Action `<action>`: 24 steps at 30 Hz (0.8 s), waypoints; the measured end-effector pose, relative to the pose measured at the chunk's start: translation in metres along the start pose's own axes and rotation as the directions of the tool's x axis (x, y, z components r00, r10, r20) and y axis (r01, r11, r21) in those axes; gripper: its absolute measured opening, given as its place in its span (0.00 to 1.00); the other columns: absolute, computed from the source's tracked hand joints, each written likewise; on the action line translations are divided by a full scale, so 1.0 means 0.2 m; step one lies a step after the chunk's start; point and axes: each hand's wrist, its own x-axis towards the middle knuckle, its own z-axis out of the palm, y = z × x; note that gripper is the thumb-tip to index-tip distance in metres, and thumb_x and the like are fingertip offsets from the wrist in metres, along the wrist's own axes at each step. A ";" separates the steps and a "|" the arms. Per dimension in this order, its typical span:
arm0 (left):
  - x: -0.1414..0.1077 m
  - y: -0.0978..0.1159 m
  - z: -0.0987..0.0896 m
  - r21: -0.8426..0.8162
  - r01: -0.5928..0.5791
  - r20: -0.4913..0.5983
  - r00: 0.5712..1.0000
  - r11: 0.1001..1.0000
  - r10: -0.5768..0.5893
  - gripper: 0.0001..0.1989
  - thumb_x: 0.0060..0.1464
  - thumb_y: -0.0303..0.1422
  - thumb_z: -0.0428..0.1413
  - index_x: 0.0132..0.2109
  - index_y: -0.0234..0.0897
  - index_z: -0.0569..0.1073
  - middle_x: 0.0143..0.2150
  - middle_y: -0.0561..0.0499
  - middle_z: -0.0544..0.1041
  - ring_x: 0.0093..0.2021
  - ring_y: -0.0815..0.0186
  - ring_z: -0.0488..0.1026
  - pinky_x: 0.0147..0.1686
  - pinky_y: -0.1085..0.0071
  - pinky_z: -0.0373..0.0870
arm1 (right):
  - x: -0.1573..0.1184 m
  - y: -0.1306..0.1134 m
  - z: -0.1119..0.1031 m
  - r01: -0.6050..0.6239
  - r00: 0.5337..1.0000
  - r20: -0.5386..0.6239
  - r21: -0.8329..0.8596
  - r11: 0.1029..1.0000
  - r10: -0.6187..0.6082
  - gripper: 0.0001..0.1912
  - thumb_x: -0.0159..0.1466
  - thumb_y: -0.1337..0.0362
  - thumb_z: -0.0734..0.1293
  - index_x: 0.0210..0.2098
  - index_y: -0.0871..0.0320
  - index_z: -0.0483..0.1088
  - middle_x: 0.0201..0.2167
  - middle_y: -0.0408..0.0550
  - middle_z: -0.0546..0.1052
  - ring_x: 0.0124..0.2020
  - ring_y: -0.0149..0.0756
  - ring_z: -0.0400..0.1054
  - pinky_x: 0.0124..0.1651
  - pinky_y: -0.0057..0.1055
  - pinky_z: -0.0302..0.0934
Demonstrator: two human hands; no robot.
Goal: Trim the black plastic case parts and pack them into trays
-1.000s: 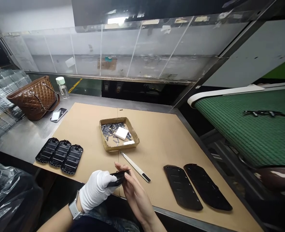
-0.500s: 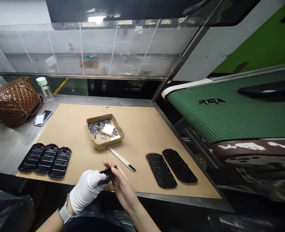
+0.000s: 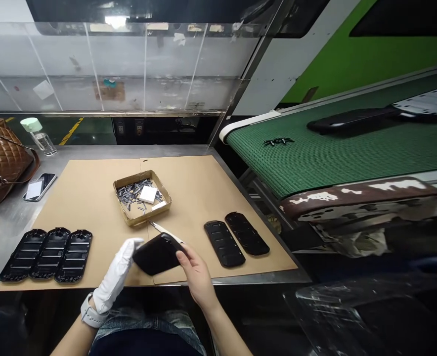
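A smooth black part (image 3: 155,254) is held up over the front edge of the cardboard sheet (image 3: 189,183). My bare right hand (image 3: 197,274) grips its right end, thumb on top. At its left edge is my left hand (image 3: 117,272) in a white glove, fingers closed against the part. Behind the part lies a pale pen-like tool (image 3: 162,229), partly hidden by it. A shallow cardboard tray (image 3: 142,220) farther back holds several small dark pieces and a white block (image 3: 148,194).
Three black trays (image 3: 48,254) lie side by side at the left. Two black panels (image 3: 224,243) lie at the right. A phone (image 3: 40,187), a bottle (image 3: 40,137) and a brown bag (image 3: 3,158) stand far left. Right of the table runs a green conveyor (image 3: 270,163).
The black part has been turned so its broad smooth face shows. My left hand has shifted to its left edge. The view has swung right, and more of a long object shows on the conveyor.
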 end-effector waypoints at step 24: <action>0.02 -0.06 0.17 0.037 0.068 0.026 0.997 0.997 -0.069 0.35 0.62 0.52 0.32 0.60 0.32 0.66 0.55 0.39 0.74 0.56 0.53 0.70 0.57 0.52 0.65 | -0.14 0.14 0.05 0.525 0.839 0.313 -0.676 0.517 -0.444 0.24 0.63 0.71 0.62 0.57 0.50 0.63 0.54 0.51 0.74 0.61 0.46 0.62 0.64 0.55 0.48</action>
